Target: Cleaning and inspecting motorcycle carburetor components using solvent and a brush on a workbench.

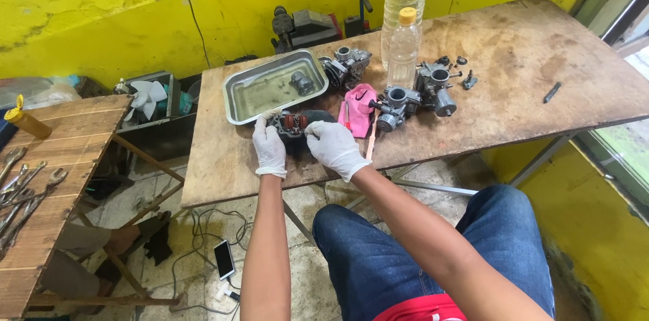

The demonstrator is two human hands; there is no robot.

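A worn, stained wooden bench (pixel 514 84) on metal folding legs carries a steel tray (pixel 238 111) of liquid with a small part sunk in it, 3 carburetors (pixel 395 106) beside a pink rag (pixel 358 106), 2 clear plastic bottles (pixel 403 51), a few loose small fittings (pixel 468 80) and a dark bolt-like piece (pixel 551 92) lying well apart at the right. To the left, a slatted wooden bench (pixel 64 159) holds a row of spanners (pixel 23 189) and a yellow-capped bottle (pixel 27 122) on its side. A phone (pixel 224 259) on a cable lies on the floor (pixel 203 240) between them.

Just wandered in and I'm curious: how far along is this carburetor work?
Done: one part soaks in the steel tray. In hand: left hand and right hand hold a dark carburetor part. Left: three carburetors wait beside a plastic bottle.
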